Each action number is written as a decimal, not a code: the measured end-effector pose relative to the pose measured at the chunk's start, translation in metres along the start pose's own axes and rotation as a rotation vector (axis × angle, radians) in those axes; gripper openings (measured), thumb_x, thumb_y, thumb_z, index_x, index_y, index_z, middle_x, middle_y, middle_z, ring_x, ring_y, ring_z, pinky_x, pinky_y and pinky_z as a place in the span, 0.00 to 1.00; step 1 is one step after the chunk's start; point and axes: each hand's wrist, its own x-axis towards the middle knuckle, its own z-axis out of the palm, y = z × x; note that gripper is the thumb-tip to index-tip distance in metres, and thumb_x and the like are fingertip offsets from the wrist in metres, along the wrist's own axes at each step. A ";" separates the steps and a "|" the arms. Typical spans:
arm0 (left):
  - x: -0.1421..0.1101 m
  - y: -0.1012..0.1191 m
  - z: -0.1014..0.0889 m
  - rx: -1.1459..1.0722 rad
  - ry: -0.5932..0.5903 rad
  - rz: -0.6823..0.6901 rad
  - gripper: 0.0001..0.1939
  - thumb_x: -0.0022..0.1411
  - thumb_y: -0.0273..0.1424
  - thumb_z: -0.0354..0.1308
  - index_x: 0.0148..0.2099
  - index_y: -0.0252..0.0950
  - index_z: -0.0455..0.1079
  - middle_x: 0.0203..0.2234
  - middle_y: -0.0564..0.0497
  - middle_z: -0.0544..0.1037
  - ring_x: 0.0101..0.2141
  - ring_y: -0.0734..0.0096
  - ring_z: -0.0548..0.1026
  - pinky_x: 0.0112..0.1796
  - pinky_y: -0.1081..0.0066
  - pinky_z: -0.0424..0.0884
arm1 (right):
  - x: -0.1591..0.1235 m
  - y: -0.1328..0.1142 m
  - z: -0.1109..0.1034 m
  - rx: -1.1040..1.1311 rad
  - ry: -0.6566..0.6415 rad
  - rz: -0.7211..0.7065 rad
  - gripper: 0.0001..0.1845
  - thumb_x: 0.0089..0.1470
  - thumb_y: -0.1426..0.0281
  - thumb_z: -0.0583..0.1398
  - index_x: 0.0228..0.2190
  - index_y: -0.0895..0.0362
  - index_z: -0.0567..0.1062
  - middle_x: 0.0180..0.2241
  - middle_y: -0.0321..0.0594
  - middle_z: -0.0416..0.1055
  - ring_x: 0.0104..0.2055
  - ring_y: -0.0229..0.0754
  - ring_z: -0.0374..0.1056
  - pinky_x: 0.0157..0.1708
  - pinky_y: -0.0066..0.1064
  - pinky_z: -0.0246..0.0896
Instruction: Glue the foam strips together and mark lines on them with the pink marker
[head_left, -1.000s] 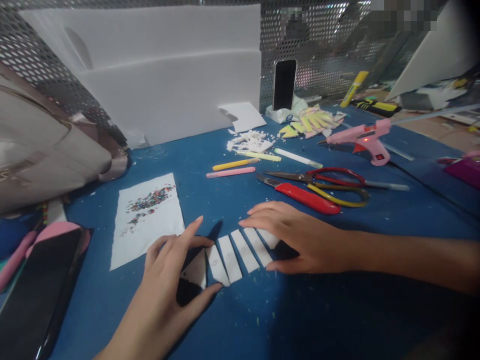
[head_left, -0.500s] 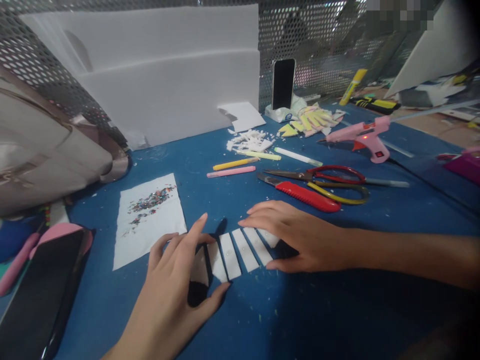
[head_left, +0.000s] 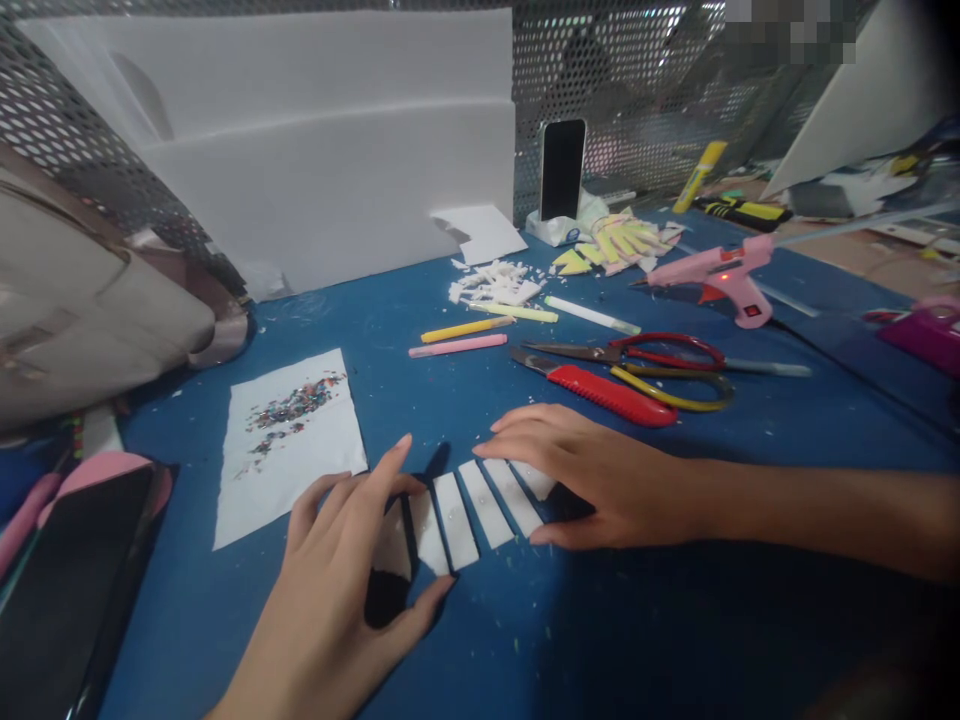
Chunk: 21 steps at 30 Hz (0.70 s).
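Observation:
Several short white strips lie side by side on the blue table in a slightly fanned row, with narrow gaps between them. My left hand curves over the left end of the row. Its thumb is near the lower end of a strip and its fingertips are by the upper end, thumb and fingers wide apart. Over the right end arches my right hand, thumb low and fingers high, likewise apart. The outermost strips are partly hidden beneath both hands. Left of the row is a white paper sheet bearing small colourful glittery bits.
Beyond the hands lie a red box cutter, scissors, several pens and white scraps. A pink glue gun with a lit light rests at right. A dark phone lies at left; another phone stands behind.
The view has shifted slightly, so most things sit a little further left in it. Both hands keep nearly the same pose around the strips.

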 end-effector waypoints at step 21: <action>0.003 0.003 0.000 -0.049 -0.011 -0.012 0.44 0.62 0.34 0.59 0.72 0.43 0.37 0.54 0.49 0.73 0.54 0.54 0.63 0.55 0.54 0.58 | 0.000 -0.001 0.001 -0.017 -0.011 0.003 0.36 0.61 0.55 0.59 0.63 0.60 0.57 0.61 0.51 0.61 0.66 0.49 0.50 0.64 0.45 0.47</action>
